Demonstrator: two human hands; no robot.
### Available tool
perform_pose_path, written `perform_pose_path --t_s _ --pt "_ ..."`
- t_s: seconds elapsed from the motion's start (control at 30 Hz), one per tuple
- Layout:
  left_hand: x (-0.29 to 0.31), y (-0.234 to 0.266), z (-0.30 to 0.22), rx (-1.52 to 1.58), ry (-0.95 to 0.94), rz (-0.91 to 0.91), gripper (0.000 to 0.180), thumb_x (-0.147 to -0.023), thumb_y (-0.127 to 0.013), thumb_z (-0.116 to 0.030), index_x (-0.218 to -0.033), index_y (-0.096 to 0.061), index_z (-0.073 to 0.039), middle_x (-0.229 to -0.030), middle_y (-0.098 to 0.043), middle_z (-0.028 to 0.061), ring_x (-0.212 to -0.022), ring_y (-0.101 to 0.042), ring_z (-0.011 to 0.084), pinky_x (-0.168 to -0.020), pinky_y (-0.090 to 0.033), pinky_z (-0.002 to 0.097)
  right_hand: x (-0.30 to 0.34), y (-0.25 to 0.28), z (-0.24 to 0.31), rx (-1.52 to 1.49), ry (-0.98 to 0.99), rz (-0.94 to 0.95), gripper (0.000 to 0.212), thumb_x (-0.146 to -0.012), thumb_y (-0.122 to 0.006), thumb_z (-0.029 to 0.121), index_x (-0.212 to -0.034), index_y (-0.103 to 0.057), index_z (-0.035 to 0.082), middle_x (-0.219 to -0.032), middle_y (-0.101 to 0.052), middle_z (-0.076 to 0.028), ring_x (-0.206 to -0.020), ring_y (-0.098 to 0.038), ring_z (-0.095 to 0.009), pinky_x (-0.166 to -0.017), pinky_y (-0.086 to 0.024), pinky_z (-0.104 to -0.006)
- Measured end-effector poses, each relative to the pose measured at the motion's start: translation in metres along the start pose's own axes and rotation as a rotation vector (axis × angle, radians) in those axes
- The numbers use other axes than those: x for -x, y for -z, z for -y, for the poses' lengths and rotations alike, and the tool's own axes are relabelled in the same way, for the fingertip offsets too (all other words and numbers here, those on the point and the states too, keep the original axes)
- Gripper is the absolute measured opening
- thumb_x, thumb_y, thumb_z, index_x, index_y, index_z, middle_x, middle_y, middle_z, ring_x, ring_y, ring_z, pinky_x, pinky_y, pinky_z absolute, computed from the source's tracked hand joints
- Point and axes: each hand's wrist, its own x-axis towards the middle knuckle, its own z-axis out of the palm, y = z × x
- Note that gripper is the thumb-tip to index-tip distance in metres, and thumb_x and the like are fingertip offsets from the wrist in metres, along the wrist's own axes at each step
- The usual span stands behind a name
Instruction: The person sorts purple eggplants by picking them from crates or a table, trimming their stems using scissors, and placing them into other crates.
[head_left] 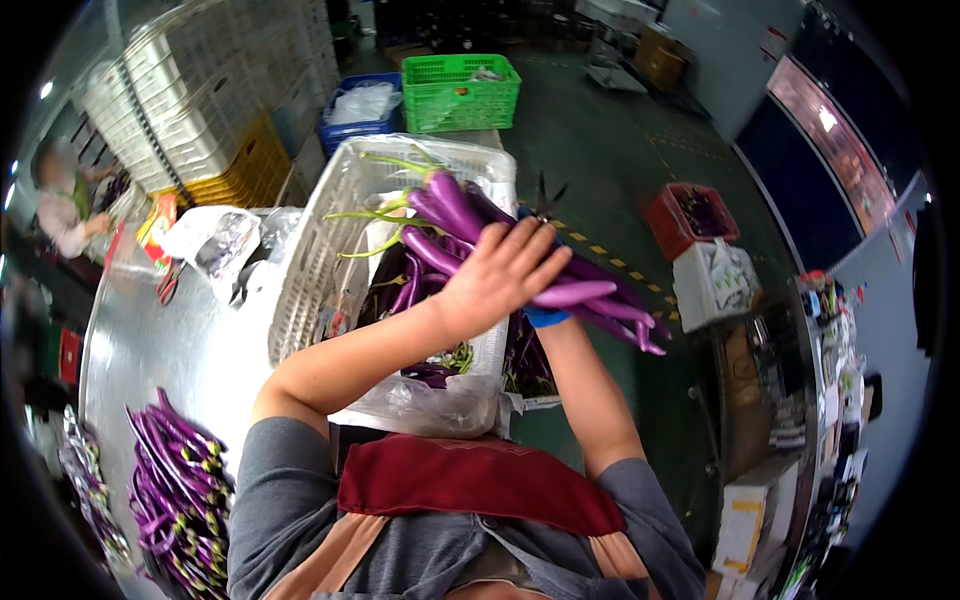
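Note:
A bunch of long purple eggplants (453, 207) is held above the white crate, green stems to the left and tips to the right. Across the top of the bunch lies my left hand (510, 265), its fingers curving over the eggplants. My right hand (545, 317), in a blue glove, is under the bunch and mostly hidden. Dark pointed blades, like scissors (544, 203), stick up beyond my left fingertips; their handles are out of sight. More eggplants (408, 285) lie in the white plastic crate (300, 270), lined with clear plastic film.
On the metal table (215, 345) at left lie a pile of eggplants (180, 500), red-handled scissors (170, 283) and plastic bags (215, 240). Beyond stand a green crate (460, 92), a blue crate (360, 110) and stacked white crates (190, 100). A red crate (690, 215) sits at right. Another person (65, 205) works at far left.

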Motion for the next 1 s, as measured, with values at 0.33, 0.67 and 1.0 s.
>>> perform_pose_path --t_s 0.33,0.67,1.0 --pt "-0.006 0.022 -0.004 -0.146 -0.094 0.169 0.048 -0.072 -0.053 -0.021 -0.118 -0.047 -0.014 -0.112 -0.05 0.0103 -0.103 -0.047 0.0243 -0.086 -0.032 0.0384 -0.001 -0.037 0.009 -0.264 0.003 -0.083 0.04 -0.09 -0.038 0.035 -0.121 -0.041 0.011 -0.121 -0.045 -0.01 -0.112 -0.044 -0.021 -0.096 -0.035 -0.0371" --pt "0.027 0.06 0.034 0.015 -0.044 -0.114 0.048 -0.073 -0.049 -0.017 -0.12 -0.044 -0.008 -0.107 -0.051 0.0076 -0.099 -0.049 0.0224 -0.083 -0.034 0.0346 -0.021 -0.06 0.037 -0.341 0.024 -0.044 0.04 -0.089 -0.042 0.033 -0.122 -0.041 0.01 -0.119 -0.046 -0.011 -0.111 -0.045 -0.023 -0.095 -0.036 -0.0374" --pt "0.081 0.097 0.125 1.199 0.636 -0.125 0.054 -0.057 -0.07 -0.017 -0.105 -0.053 0.002 -0.092 -0.06 0.0156 -0.081 -0.059 0.0236 -0.078 -0.046 0.0338 -0.063 -0.085 0.12 -1.046 -0.259 0.367 0.039 -0.088 -0.046 0.031 -0.121 -0.043 0.009 -0.111 -0.053 -0.012 -0.104 -0.051 -0.025 -0.089 -0.042 -0.037"
